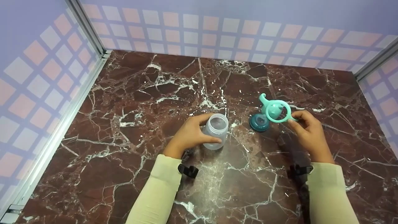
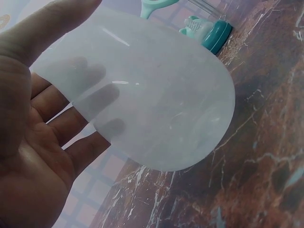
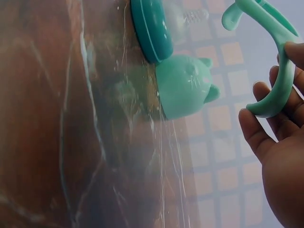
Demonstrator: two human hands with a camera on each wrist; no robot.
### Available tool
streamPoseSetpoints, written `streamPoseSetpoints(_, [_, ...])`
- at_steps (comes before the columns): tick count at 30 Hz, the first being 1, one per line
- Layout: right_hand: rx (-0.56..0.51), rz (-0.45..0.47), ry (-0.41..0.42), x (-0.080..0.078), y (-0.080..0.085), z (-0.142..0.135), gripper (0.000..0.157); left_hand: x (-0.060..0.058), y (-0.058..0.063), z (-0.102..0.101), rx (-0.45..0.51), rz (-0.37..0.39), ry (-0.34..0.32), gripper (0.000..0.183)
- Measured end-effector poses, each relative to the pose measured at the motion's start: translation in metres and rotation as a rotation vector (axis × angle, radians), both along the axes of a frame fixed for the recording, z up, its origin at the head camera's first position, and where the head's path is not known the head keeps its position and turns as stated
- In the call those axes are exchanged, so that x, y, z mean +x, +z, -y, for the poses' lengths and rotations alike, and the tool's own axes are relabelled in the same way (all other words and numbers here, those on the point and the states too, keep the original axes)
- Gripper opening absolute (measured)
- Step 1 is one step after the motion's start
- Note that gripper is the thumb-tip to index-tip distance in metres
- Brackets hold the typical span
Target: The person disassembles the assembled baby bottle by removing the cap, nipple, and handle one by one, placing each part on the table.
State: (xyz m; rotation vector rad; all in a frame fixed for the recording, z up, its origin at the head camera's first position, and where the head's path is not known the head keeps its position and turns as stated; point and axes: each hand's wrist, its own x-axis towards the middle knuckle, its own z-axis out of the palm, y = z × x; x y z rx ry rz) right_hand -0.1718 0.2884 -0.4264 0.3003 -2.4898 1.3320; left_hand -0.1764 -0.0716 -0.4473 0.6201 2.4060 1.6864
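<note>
In the head view, my left hand [image 1: 192, 133] grips a frosted, open-mouthed baby bottle [image 1: 216, 139] round its side, thumb at the front. The left wrist view has the bottle [image 2: 161, 99] large and translucent, with fingers showing through it. I cannot tell whether its base touches the table. My right hand [image 1: 311, 135] pinches a mint-green handle ring [image 1: 289, 112] by one curved arm, holding it above the table. Below that ring, a mint cap [image 3: 183, 88] with small ears sits on the table. Beside the cap is a teal collar [image 3: 153, 31] with a clear nipple [image 3: 192, 18].
The table [image 1: 124, 174] is dark red-brown marble with white veins. Tiled-pattern panels [image 1: 211, 28] enclose its back and sides, with a metal frame [image 1: 59, 140] along the left edge. Black straps [image 1: 188, 171] sit at both wrists.
</note>
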Motion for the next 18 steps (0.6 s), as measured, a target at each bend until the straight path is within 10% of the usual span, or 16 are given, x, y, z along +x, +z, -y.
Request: streamPoseSetpoints(18, [0.105, -0.024, -0.037, -0.0062, -0.005, -0.0038, 0.009, -0.0001, -0.0008, -0.0001, -0.008, 0.008, -0.002, 0.08])
